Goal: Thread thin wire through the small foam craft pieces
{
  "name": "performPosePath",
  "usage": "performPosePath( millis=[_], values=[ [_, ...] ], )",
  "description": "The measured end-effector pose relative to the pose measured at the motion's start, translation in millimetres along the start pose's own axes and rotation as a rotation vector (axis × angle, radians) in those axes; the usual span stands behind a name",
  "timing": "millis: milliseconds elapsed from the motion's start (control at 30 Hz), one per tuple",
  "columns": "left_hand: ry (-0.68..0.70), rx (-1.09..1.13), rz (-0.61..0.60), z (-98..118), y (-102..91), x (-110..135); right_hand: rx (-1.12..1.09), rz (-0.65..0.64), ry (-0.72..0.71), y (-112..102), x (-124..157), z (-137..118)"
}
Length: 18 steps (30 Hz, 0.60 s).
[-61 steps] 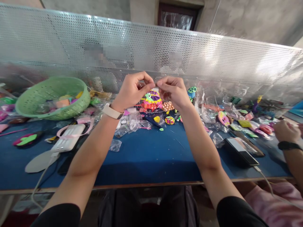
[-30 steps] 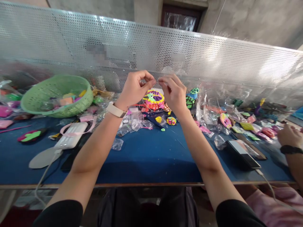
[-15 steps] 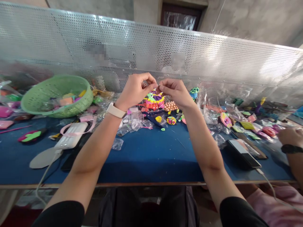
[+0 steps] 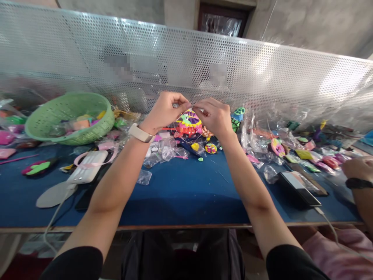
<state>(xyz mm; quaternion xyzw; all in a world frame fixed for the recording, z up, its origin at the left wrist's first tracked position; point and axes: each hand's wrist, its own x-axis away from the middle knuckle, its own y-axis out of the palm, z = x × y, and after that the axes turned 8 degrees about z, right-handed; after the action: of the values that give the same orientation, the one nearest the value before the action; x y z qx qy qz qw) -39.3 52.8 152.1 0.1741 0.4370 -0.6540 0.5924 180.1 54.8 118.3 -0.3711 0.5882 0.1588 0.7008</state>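
My left hand [image 4: 166, 112], with a pale band at the wrist, is raised above the back of the table in a closed pinch. My right hand [image 4: 215, 116] pinches close beside it, fingertips almost meeting. A thin string, hard to make out, seems to run between the fingertips and hang below them. Just beneath and behind the hands stands a colourful clay figure [image 4: 189, 121] in yellow, purple, green and red. In front of it lie a round yellow clay face [image 4: 210, 148] and a small green piece [image 4: 200, 159]. A blue-green turtle-like figure [image 4: 239, 112] shows beyond my right hand.
A green basket [image 4: 99, 130] with wrapped clay stands at left, near a white power bank [image 4: 89, 167] with a cable. Clear plastic bags [image 4: 167, 149] litter the back. At right are a dark phone-like device [image 4: 300, 190] and another person's hand [image 4: 358, 171]. A perforated metal screen [image 4: 175, 50] stands behind.
My right hand has turned and shifted slightly, its fingers now more extended toward the left fingertips. My left hand has moved slightly left. The strand below the hands shows more.
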Motion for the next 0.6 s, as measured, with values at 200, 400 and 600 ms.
performPosePath(
  millis=[200, 400, 600],
  values=[
    [-0.007, -0.005, -0.028, -5, -0.7, -1, 0.056, 0.000, -0.063, 0, 3, 2],
    [0.019, -0.101, -0.017, -14, 0.3, -1, 0.141, -0.009, -0.047, 5, 3, -4],
    [0.057, -0.254, -0.013, -12, 3.4, -1, 0.295, -0.090, 0.093, 17, 5, -18]
  ],
)
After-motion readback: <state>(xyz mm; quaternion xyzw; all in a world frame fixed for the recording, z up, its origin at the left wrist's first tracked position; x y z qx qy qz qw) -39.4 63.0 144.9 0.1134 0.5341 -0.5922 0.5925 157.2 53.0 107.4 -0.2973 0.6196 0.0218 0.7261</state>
